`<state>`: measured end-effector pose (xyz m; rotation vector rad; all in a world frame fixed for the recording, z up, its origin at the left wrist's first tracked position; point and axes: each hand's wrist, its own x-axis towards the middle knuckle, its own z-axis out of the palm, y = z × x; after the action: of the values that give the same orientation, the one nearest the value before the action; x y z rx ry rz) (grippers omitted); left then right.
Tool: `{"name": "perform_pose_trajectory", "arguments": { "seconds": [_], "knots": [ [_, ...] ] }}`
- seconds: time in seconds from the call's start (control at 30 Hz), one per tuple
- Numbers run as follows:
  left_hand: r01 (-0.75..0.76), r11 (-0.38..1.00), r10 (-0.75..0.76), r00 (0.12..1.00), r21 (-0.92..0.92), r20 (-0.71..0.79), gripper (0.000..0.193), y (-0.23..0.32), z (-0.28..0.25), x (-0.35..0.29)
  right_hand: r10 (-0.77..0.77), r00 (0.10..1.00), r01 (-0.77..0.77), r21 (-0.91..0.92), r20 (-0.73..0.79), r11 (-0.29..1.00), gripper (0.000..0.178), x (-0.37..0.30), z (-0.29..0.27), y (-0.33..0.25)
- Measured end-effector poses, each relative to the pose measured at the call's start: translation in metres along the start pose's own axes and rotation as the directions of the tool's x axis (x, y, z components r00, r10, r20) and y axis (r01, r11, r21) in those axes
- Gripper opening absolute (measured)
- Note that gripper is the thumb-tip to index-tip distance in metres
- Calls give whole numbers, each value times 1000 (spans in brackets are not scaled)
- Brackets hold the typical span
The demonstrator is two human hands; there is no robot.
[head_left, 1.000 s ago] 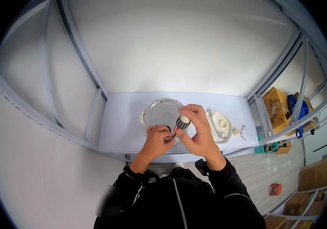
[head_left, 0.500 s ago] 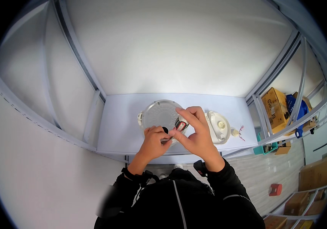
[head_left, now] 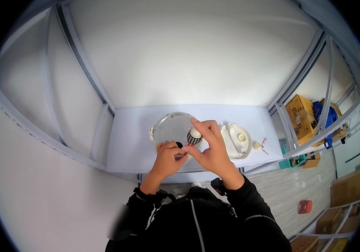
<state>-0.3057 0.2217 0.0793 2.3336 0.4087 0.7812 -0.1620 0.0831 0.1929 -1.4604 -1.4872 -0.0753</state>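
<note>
In my right hand (head_left: 213,147) is a small white cylinder (head_left: 195,134) with a dark checked band and a touch of red, held between thumb and fingers. My left hand (head_left: 168,158) is closed, its fingertips pinching a small black round piece (head_left: 179,145) whose lower part they hide. The fingertips of both hands meet at the cylinder's lower end. Below and beyond them lies a round, clear, ridged cover (head_left: 169,126) with a pale rim and a white tab (head_left: 151,133) at its left.
Right of my hands, a round white base (head_left: 233,150) with a cream knob lies on the white table (head_left: 125,155). Beside it are a small cream fitting (head_left: 256,145) and red-and-white wires (head_left: 264,146). Metal frame posts flank the table; a cardboard box (head_left: 301,117) stands beyond the right one.
The white cylinder has turned in my right hand, so its checked band now shows instead of a red-and-black label. Both hands stay close together, shifted slightly left in view.
</note>
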Motion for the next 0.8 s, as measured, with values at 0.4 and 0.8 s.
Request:
{"name": "perform_pose_trajectory", "arguments": {
  "seconds": [0.4, 0.8],
  "knots": [
    [-61, 998, 59, 989, -15, -133, 17, -6, 8, -5, -4, 998, 14, 168, -61, 986, 75, -7, 4, 14],
    [-64, 996, 59, 996, -64, -69, 16, -1, -1, -5, 54, 991, -24, 239, -119, 971, 71, -7, 7, 19]
  ]
}}
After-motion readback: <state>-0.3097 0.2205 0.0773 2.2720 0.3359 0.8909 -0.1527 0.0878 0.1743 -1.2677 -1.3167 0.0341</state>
